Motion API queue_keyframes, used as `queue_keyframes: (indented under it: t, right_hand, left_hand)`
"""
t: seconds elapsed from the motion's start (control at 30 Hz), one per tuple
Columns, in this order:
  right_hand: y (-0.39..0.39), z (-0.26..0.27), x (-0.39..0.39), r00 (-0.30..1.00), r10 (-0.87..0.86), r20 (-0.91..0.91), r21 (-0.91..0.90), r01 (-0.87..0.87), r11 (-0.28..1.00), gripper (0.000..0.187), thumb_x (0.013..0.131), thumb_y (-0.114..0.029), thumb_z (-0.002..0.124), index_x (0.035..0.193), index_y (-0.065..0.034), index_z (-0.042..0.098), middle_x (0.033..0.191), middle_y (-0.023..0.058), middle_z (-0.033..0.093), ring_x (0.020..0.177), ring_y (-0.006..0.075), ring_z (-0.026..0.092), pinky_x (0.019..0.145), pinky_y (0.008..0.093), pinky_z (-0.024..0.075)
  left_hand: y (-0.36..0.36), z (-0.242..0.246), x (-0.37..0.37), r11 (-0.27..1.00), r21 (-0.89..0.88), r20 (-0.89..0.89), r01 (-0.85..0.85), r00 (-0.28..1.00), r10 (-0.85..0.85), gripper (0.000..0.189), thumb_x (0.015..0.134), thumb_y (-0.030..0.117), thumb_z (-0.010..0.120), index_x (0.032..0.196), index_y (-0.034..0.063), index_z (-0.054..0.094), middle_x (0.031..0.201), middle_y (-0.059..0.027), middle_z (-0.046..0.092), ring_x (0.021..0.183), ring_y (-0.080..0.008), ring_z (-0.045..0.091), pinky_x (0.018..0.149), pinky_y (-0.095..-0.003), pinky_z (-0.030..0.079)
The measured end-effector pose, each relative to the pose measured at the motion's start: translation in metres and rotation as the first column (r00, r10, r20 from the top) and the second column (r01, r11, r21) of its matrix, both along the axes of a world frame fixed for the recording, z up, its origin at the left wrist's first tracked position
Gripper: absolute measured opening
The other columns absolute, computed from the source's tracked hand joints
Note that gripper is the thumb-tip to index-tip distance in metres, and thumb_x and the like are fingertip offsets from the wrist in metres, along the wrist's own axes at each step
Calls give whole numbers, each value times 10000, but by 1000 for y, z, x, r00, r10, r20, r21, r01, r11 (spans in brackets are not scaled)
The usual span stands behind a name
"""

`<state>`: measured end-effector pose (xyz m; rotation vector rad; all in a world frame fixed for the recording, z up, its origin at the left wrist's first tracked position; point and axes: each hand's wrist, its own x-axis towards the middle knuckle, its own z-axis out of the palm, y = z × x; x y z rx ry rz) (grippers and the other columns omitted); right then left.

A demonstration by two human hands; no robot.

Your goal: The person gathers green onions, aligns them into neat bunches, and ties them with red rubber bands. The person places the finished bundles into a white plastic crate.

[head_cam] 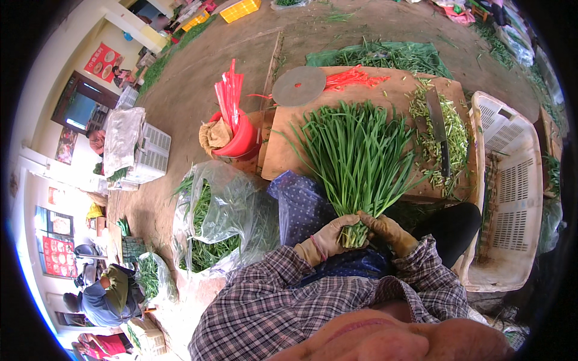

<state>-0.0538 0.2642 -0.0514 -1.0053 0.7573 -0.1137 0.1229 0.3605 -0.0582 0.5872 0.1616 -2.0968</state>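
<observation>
A large bunch of garlic chives [356,153] fans out over a wooden board [282,146], its pale stem ends towards me. My left hand [327,237], in a pale work glove with a pink band at the wrist, grips the stems from the left. From the right, my right hand [392,232], in a stained yellowish glove, closes around the same stems. On the board's right side, a cleaver [435,117] with a black handle lies on cut stem ends [454,149]. A grey disc [286,92] with a central hole partly covers red ties [350,80] at the far edge.
Left of the board stands a red bucket [241,144] holding red strips [230,97] and a brown cloth. A clear plastic bag [221,216] of greens lies nearer. A white plastic crate [505,270] flanks my right side. Beyond the board, trimmings cover a green sheet [323,57]. Other people sit farther left.
</observation>
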Motion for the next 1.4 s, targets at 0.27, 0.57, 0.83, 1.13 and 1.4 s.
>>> queue_keyframes:
  t: [0.27, 0.57, 0.83, 1.13, 1.4]
  right_hand:
    - [17, 22, 14, 902, -257, 346, 20, 267, 964, 574, 963, -376, 606, 1389, -17, 469, 1392, 113, 495, 1277, 208, 459, 1097, 324, 321]
    - [5, -23, 6, 895, -287, 341, -557, 438, 705, 468, 1050, -313, 400, 1405, -12, 450, 1367, 115, 550, 1240, 205, 531, 1065, 334, 409]
    - [8, -34, 6, 682, -581, 444, 149, 583, 798, 547, 985, -394, 546, 1387, -32, 465, 1303, 107, 595, 1164, 218, 586, 1003, 323, 477]
    - [22, -100, 0, 678, -478, 558, -67, 612, 788, 523, 992, -327, 561, 1404, -23, 454, 1348, 112, 559, 1247, 241, 522, 1089, 378, 404]
    - [33, -118, -26, 913, -344, 219, -246, 393, 886, 451, 992, -334, 508, 1322, -26, 520, 1286, 117, 586, 1193, 234, 547, 1046, 360, 416]
  left_hand:
    - [-5, 38, 31, 977, 86, 357, 193, 910, -211, 330, 906, 211, 626, 1153, -8, 623, 1059, -119, 689, 928, -256, 688, 796, -400, 578]
    - [25, 60, 73, 843, 333, 237, 423, 828, -509, 358, 918, 99, 582, 1233, -70, 561, 1122, -187, 669, 955, -273, 685, 844, -392, 569]
    - [40, 95, 82, 739, 245, 478, 628, 584, -656, 495, 918, 39, 613, 1383, -38, 460, 1307, -128, 586, 1164, -183, 578, 1009, -310, 444]
    - [-52, 157, 103, 261, 655, 756, 710, -606, -247, 788, 747, 469, 792, 1291, -37, 529, 1134, -201, 672, 1051, -261, 664, 886, -344, 521]
    - [-99, 96, 105, 544, 608, 711, 579, -701, -50, 881, 895, 709, 428, 1325, -58, 490, 1209, -281, 609, 1181, -386, 566, 995, -428, 435]
